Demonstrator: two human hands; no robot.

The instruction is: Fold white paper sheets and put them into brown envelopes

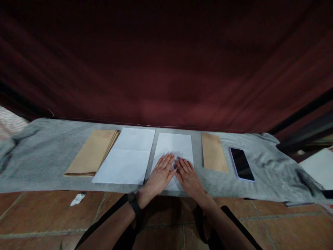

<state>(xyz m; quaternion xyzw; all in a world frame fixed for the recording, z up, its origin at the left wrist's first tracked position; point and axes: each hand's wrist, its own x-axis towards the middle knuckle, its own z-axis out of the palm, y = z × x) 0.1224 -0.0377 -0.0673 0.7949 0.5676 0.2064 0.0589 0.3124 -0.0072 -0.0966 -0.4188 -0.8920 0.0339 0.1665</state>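
Observation:
A white sheet of paper (175,141) lies before me on a grey cloth, partly covered by my hands. My left hand (161,173) rests flat on the sheet, fingers stretched out and pointing away from me. Close beside it, my right hand (188,176) is also laid flat on the paper, its fingers slightly spread. The two thumbs nearly meet. To the left are more white sheets (127,166) with a crease running across them. Brown envelopes (90,151) are stacked further left. A single brown envelope (214,152) lies to the right of my right hand.
A phone (242,165) in a pale purple case lies at the right on the grey cloth (267,163). Behind rises a dark red surface (166,80). A crumpled white scrap (77,199) is on the tiled floor (41,215). White paper (318,166) shows at the far right.

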